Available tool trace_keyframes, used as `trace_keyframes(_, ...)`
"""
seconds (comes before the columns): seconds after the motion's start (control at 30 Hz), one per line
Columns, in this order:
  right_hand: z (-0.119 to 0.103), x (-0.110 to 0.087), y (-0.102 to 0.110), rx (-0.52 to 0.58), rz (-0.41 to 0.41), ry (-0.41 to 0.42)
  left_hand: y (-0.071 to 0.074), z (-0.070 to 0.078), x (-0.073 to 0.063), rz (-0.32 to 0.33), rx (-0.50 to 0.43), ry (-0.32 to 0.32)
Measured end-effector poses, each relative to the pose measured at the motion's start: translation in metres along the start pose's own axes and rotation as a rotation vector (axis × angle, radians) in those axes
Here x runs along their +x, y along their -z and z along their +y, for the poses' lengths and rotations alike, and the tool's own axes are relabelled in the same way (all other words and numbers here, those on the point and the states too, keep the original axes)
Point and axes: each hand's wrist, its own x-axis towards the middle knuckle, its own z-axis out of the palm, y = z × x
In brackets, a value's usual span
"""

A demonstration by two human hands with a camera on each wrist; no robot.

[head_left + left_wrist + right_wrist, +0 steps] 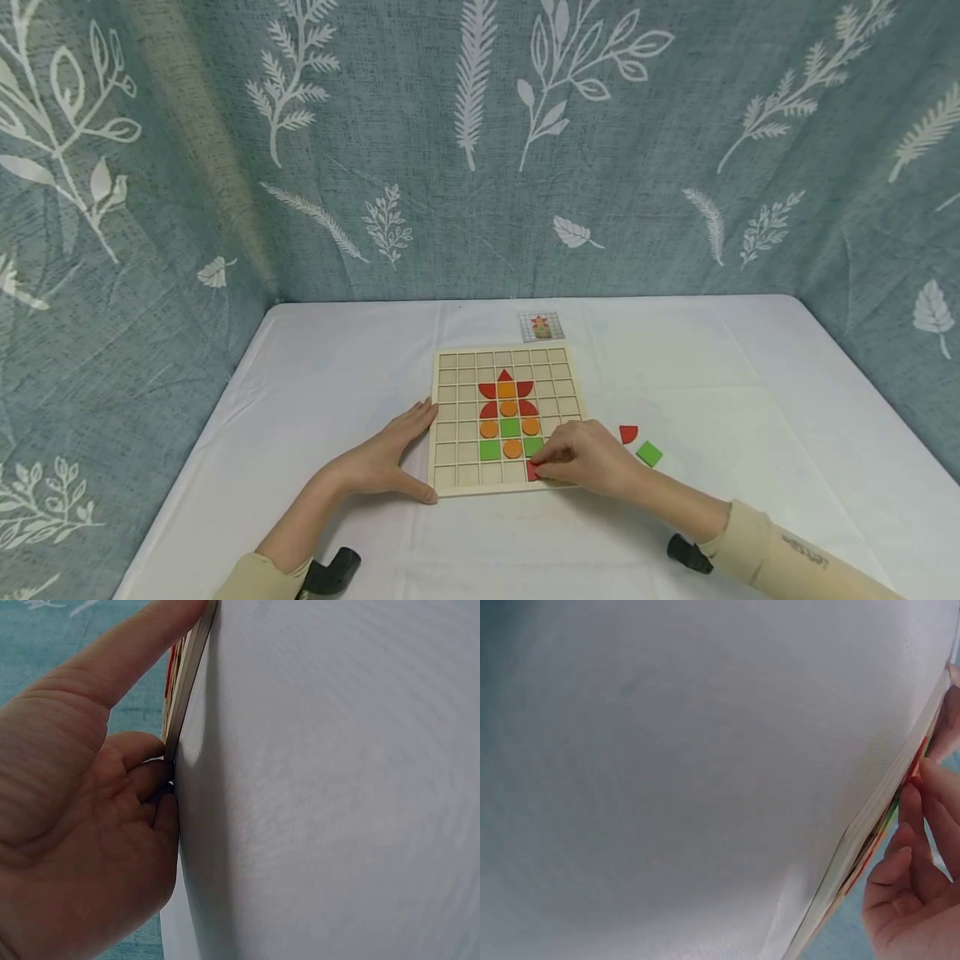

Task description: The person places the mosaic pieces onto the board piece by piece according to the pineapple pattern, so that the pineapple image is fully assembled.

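Observation:
A wooden grid board [457, 476] lies on the white table, its cells holding red, orange and green tiles in a figure. My left hand [382, 454] rests along the board's left edge, fingers at the side and thumb by the near-left corner. In the left wrist view, the thumb [131, 660] lies against the board's edge [187, 682]. At the near row, below a green square [533, 446], my right hand [596, 458] pinches a red tile [532, 472] between thumb and fingertips. The fingers hide part of that tile's outline.
Right of the board lie a red quarter-circle tile [628, 434] and a green square tile [649, 454]. A small picture card [553, 333] with a similar figure sits behind the board. A patterned curtain [420, 150] encloses the table [675, 358] at the back and sides.

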Motion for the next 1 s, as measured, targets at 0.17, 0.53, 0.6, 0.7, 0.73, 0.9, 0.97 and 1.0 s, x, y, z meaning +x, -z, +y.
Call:
trace_keyframes(0.17, 0.005, -0.006, 0.006, 0.099, 0.012, 0.007, 0.000, 0.001, 0.000, -0.005, 0.006, 0.003)
trace_keyframes(0.53, 0.038, -0.043, 0.049, 0.029, 0.070, -0.125, 0.002, 0.005, 0.000, 0.002, -0.010, 0.014)
trace_keyframes(0.6, 0.045, -0.054, 0.061, 0.016, 0.033, -0.147, 0.001, 0.004, 0.000, -0.001, -0.012, 0.015)
trace_keyframes(0.7, 0.054, -0.069, 0.077, -0.003, -0.011, -0.164, 0.001, 0.005, 0.000, -0.004, -0.010, 0.016)
trace_keyframes(0.73, 0.057, -0.073, 0.082, -0.008, -0.020, -0.167, 0.001, 0.005, -0.001, -0.003, -0.009, 0.013)
trace_keyframes(0.9, 0.065, -0.086, 0.092, 0.000, -0.050, -0.188, 0.002, 0.004, -0.001, 0.003, -0.004, 0.012)
trace_keyframes(0.97, 0.067, -0.087, 0.091, 0.007, -0.048, -0.191, 0.001, 0.004, 0.000, 0.001, -0.003, 0.015)
trace_keyframes(1.0, 0.068, -0.086, 0.091, 0.007, -0.042, -0.188, 0.001, 0.004, 0.000, 0.000, -0.001, 0.017)
